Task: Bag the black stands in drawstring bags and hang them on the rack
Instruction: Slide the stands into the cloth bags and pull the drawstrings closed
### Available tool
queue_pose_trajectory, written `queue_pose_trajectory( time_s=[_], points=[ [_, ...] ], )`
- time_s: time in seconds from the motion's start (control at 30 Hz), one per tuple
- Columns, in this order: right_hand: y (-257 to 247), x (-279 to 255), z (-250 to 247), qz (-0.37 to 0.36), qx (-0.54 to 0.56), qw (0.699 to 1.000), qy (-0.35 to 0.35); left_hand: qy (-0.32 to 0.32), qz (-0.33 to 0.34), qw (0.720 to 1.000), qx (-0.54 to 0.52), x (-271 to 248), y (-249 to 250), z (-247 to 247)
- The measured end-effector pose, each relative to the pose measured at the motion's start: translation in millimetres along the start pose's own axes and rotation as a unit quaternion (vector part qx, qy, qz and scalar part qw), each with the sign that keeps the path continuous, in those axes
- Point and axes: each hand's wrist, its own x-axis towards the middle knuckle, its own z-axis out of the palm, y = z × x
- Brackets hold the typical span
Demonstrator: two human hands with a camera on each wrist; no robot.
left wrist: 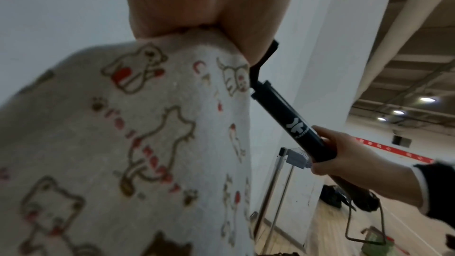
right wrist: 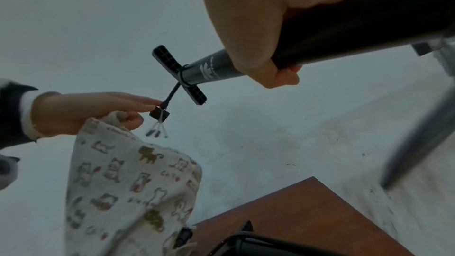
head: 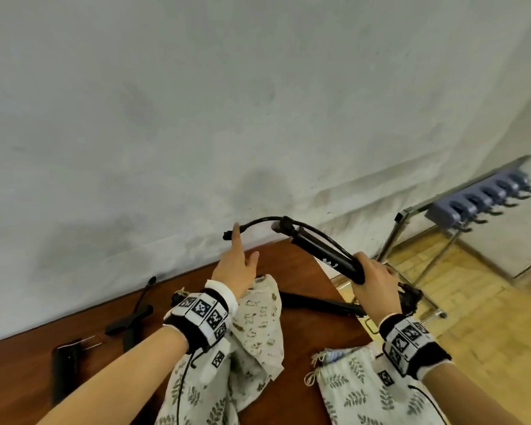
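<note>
My right hand (head: 374, 280) (right wrist: 258, 17) grips a black tube-shaped stand (head: 325, 256) (left wrist: 295, 124) (right wrist: 211, 69) by its lower end, tilted up toward the wall above the table. A T-shaped crossbar (right wrist: 178, 75) caps its far end, and a thin black hose arcs from it. My left hand (head: 236, 265) (right wrist: 98, 108) holds a cat-print drawstring bag (head: 258, 320) (left wrist: 123, 143) (right wrist: 128, 182) with its lower fingers, while its straight index finger touches the hose tip (head: 227, 236) (right wrist: 160, 113). The bag hangs down from that hand.
On the brown table (head: 28, 378) lie more black stands (head: 319, 302) (head: 129, 320) (head: 65, 369) and two leaf-print bags (head: 359, 388) (head: 196, 394). A blue hook rack (head: 485, 194) on a metal frame stands to the right over the wood floor. A white wall backs the table.
</note>
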Motion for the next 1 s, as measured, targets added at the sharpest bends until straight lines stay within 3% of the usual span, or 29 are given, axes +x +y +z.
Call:
queue_pose_trajectory(
  time_s=[0.1, 0.27, 0.4, 0.57, 0.7, 0.87, 0.93, 1.0],
  points=[
    [-18.0, -34.7, -12.9, 0.023, 0.02, 0.999, 0.034, 0.025, 0.018, 1.0, 0.004, -17.0, 3.9, -10.7],
    [-60.3, -79.4, -13.7, 0.085, 0.106, 0.99, 0.043, -0.076, 0.024, 0.994, -0.068, -36.8, 5.3, -3.2],
    [-104.2, -100.4, -1.8, 0.071, 0.176, 0.982, 0.002, -0.117, 0.007, 0.978, -0.172, -50.2, 4.5, 18.8],
    [-127.8, -114.9, -1.9, 0.069, 0.346, 0.934, -0.054, -0.15, 0.027, 0.959, -0.239, -69.6, 3.1, 11.8],
    [-146.4, -113.5, -6.4, 0.05, 0.44, 0.891, -0.103, -0.251, -0.003, 0.936, -0.248, -89.0, 8.1, -4.7],
    [-152.1, -115.1, -14.1, 0.118, 0.494, 0.843, -0.18, -0.35, -0.057, 0.91, -0.213, -113.5, 1.1, -19.9],
    [-157.0, -118.4, -16.2, 0.136, 0.515, 0.817, -0.22, -0.367, -0.048, 0.915, -0.159, -119.7, -1.8, -19.4],
    [-159.9, -119.6, -13.1, 0.134, 0.513, 0.814, -0.238, -0.357, -0.025, 0.928, -0.105, -123.6, 3.5, -16.9]
  ],
)
